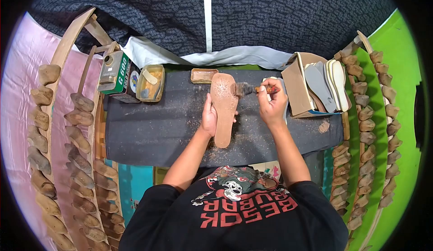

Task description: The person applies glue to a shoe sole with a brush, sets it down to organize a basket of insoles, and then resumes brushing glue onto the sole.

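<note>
My left hand [209,117] holds a brown sole-shaped piece [223,116] from beneath, its wide end pointing away from me. The upper part of the piece looks wet and shiny. In my right hand [273,103] is a brush [261,89] with an orange and dark handle, gripped between thumb and fingers. Its dark bristles touch the right edge of the piece near the wide end. Just behind the piece lies a small shallow tray [203,75] with brownish contents.
A dark cloth [153,129] with scattered crumbs covers the table. A green and white can [118,77] and a yellowish tub [150,83] stand at the left. At the right is a cardboard box [297,88] of soles. Racks of wooden shoe lasts [79,138] flank both sides.
</note>
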A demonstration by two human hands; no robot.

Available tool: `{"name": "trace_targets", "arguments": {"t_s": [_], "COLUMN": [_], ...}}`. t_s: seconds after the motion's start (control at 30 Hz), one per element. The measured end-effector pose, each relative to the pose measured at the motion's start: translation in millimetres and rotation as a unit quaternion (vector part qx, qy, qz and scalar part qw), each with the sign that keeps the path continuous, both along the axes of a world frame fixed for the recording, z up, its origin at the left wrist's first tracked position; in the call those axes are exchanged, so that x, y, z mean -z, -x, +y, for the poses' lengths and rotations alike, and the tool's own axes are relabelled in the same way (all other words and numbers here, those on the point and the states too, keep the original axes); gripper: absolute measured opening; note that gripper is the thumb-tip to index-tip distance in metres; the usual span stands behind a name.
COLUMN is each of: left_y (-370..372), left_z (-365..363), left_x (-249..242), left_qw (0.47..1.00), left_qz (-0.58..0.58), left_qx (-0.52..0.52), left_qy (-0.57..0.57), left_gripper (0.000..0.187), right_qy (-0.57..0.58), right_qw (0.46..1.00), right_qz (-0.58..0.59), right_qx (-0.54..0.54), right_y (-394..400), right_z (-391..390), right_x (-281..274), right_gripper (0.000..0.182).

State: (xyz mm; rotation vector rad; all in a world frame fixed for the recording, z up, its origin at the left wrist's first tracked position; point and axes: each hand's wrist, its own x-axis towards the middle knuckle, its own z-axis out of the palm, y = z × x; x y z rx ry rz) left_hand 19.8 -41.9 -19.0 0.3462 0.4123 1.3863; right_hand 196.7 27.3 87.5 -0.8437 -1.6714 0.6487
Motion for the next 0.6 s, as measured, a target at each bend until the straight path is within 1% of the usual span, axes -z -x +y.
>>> {"name": "trace_targets", "arguments": {"t_s": [0.03, 0.1, 0.17, 0.27, 0.3, 0.37, 0.43, 0.47, 0.57, 0.6], "left_y": [-1.6, -1.4, 0.2, -0.4, 1.2, 4.0, 0.0, -1.9, -2.8, -1.0], "left_z": [-1.0, -0.8, -0.2, 0.2, -0.1, -0.5, -0.8, -0.8, -0.3, 0.3], "left_x": [-4.0, -6.3, -3.6, -27.4, -20.8, -3.4, -8.9, -11.8, -21.2, -16.9], "left_qw": [1.0, 1.0, 1.0, 0.998, 0.998, 1.0, 1.0, 1.0, 0.999, 0.999], "left_qz": [-0.007, -0.014, -0.004, -0.003, -0.003, -0.003, -0.011, -0.02, -0.032, -0.033], "left_qx": [0.005, 0.007, -0.016, -0.043, -0.044, 0.006, 0.012, 0.014, 0.009, 0.008], "left_qy": [-0.003, -0.005, 0.019, 0.036, 0.038, 0.025, 0.014, 0.002, -0.007, -0.006], "left_gripper": [0.078, 0.078, 0.08, 0.08, 0.08, 0.08, 0.079, 0.078, 0.078, 0.078], "right_qy": [-0.032, -0.029, 0.032, 0.028, 0.017, 0.008, 0.004, -0.022, -0.039, -0.018], "right_qw": [0.999, 0.999, 0.999, 0.998, 0.997, 0.998, 1.0, 1.0, 0.999, 0.999], "right_qz": [0.019, 0.012, 0.002, -0.024, -0.037, -0.026, 0.013, 0.007, 0.018, 0.028], "right_qx": [0.013, 0.006, -0.031, -0.053, -0.063, -0.049, -0.003, 0.011, 0.023, 0.008], "right_y": [1.8, -1.9, -9.1, -13.2, -13.7, -9.1, -0.8, 2.6, 7.7, 5.9], "right_z": [3.2, -2.7, -15.9, -25.5, -26.6, -13.1, 2.2, 6.7, 4.8, -0.3], "right_x": [-0.7, -3.3, -1.6, 0.5, -0.5, -2.7, -5.0, -8.3, -6.7, -4.2], "right_gripper": [0.006, 0.006, 0.006, 0.006, 0.005, 0.005, 0.006, 0.006, 0.007, 0.006]}}
